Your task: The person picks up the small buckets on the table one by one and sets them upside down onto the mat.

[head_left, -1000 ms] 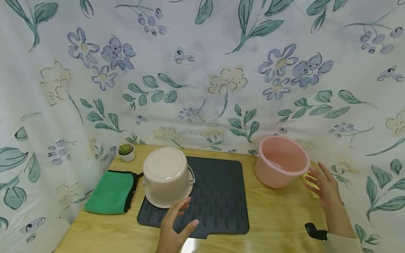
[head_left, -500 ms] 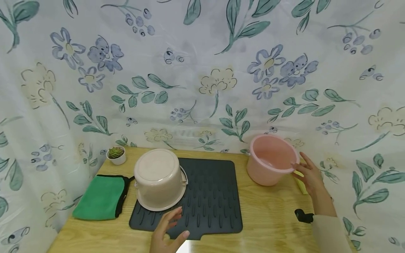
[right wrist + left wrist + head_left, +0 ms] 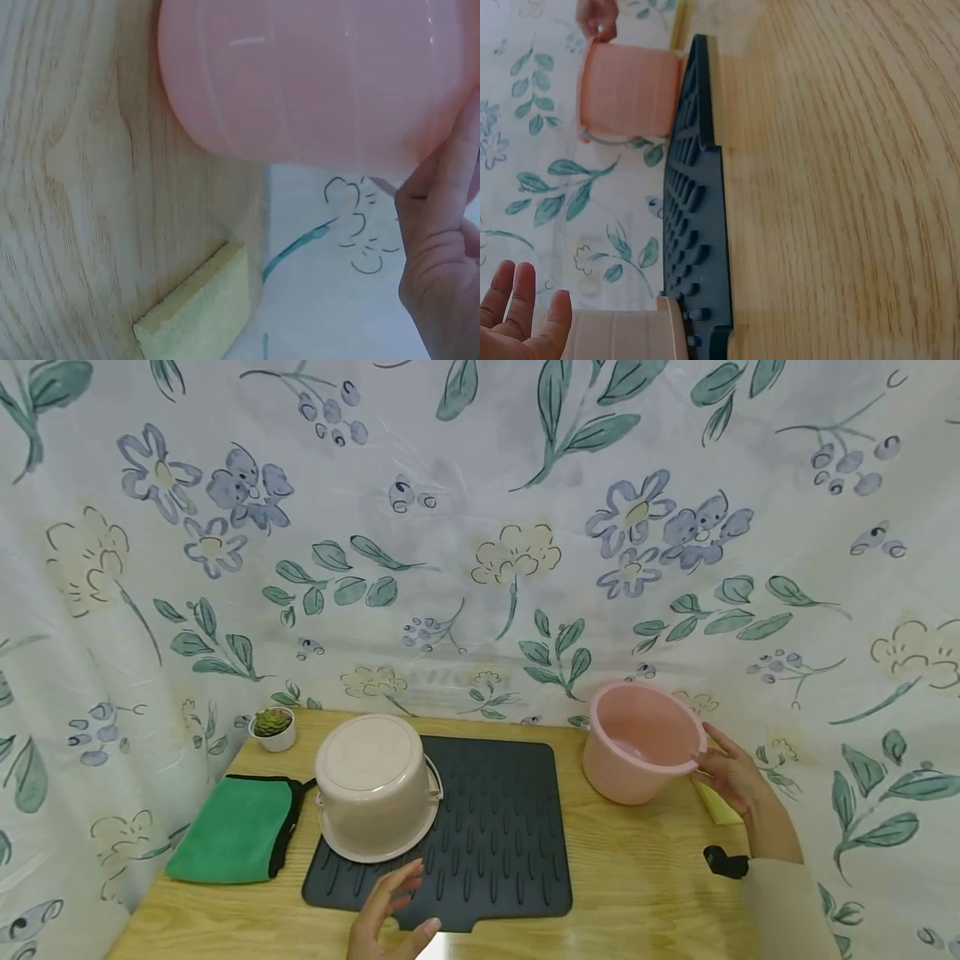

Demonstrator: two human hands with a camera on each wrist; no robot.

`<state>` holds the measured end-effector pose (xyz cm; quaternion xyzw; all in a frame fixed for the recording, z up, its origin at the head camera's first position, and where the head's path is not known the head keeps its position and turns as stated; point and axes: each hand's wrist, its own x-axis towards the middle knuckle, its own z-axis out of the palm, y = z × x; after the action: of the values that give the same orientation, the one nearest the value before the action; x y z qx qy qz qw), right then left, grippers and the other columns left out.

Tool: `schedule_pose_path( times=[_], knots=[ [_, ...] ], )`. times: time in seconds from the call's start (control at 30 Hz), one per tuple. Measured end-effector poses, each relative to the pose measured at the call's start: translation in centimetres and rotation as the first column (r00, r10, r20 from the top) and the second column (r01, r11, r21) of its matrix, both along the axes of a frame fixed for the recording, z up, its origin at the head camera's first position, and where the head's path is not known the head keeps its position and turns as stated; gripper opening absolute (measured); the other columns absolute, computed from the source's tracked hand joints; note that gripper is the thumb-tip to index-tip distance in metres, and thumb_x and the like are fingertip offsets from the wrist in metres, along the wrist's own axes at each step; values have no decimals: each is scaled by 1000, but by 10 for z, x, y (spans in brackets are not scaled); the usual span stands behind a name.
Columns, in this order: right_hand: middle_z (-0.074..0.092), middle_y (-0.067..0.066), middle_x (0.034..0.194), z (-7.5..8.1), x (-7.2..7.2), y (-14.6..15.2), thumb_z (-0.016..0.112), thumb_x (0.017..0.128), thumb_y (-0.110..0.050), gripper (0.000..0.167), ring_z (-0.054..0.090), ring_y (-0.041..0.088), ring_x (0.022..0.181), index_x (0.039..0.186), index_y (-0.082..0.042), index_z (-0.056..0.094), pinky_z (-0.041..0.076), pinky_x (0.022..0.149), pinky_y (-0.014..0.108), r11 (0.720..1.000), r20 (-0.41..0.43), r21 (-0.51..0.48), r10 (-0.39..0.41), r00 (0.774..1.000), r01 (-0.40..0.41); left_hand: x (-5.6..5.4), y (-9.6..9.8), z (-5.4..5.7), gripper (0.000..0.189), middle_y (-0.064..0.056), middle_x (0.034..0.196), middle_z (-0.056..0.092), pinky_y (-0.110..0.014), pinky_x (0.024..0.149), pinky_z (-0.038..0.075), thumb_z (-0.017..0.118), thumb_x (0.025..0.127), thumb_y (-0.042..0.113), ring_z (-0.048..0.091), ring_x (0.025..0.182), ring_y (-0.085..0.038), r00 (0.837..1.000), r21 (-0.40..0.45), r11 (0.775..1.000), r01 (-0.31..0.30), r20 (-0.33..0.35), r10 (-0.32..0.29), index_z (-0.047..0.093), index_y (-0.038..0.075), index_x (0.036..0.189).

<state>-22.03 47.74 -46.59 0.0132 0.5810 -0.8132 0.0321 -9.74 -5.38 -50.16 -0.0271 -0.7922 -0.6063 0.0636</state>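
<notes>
At the back right of the table, a pink bucket (image 3: 618,772) stands upright with its mouth facing up. My right hand (image 3: 738,781) grips its right rim, and in the right wrist view the thumb lies along the bucket's wall. My left hand (image 3: 386,914) hovers with relaxed, spread fingers over the front edge of a dark ribbed drying mat (image 3: 502,827), holding nothing. Upside down on the mat's left part sits a cream bucket (image 3: 367,793), just beyond my left hand and apart from it in the head view.
A yellow sponge (image 3: 199,307) lies on the table beside the pink bucket. To the left are a folded green cloth (image 3: 232,831) with black edging and a small potted succulent (image 3: 273,731). A floral curtain (image 3: 480,527) hangs behind the table.
My right hand has moved in to the pink bucket's rim and now grips it. The head view has shifted slightly to the right. My left hand stays near the mat's front edge.
</notes>
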Motion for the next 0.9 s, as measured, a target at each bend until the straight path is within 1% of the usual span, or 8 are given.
schedule_pose_path(
  times=[0.17,0.23,0.3,0.4,0.5,0.6,0.7,0.9],
  knots=[
    [68,0,116,2,2,-1,35,97,18,86,72,19,89,153,-9,-23,60,79,30,995,-14,-25,100,995,-101,0,0,-1,55,5,121,63,-42,84,55,82,79,13,63,105,-18,1000,-4,1000,14,22,-14,62,23,130],
    [53,12,139,2,4,-3,34,96,18,88,71,19,91,152,-13,-27,60,79,30,990,-12,-20,140,990,-140,0,0,-2,55,5,121,63,-42,84,55,82,79,12,63,105,-16,1000,-1,1000,17,13,-17,63,24,129],
    [26,23,153,2,5,-5,35,96,17,91,71,18,90,153,-17,-27,60,78,29,988,-2,-1,154,988,-154,0,1,-3,56,4,121,63,-42,84,55,82,79,11,62,105,-15,1000,-4,1000,27,-3,-27,62,24,130],
    [6,28,152,0,8,-9,37,96,16,92,69,14,85,155,-20,-24,60,75,27,987,10,18,157,988,-157,-1,1,-4,56,2,123,64,-42,85,55,82,79,11,61,106,-11,999,6,999,42,-8,-42,62,24,130],
    [35,16,140,-2,11,-16,37,94,19,91,70,15,82,158,-19,-16,60,73,28,988,-25,-7,153,988,-153,-2,2,-4,55,1,125,63,-43,86,55,82,79,13,61,106,-9,999,13,999,53,7,-53,62,24,130],
    [51,1,127,-5,15,-23,35,93,23,88,71,18,84,161,-21,0,60,73,29,985,-74,-72,150,986,-156,-4,3,-4,54,2,126,63,-44,86,55,81,80,13,62,106,-14,998,25,998,60,8,-60,62,24,130],
    [56,1,122,-4,22,-34,35,92,23,87,70,19,85,160,-25,5,60,75,30,981,-83,-120,142,986,-152,-7,5,-4,54,4,125,63,-42,86,55,80,81,12,62,107,-18,997,47,996,72,-9,-72,62,23,130],
    [50,5,120,8,35,-56,37,94,19,97,66,16,81,157,-32,-16,60,75,28,989,17,-129,70,997,-68,-14,8,-5,54,5,125,62,-35,86,55,77,82,6,61,109,-12,988,94,987,129,-92,-120,61,11,133]
  ],
)
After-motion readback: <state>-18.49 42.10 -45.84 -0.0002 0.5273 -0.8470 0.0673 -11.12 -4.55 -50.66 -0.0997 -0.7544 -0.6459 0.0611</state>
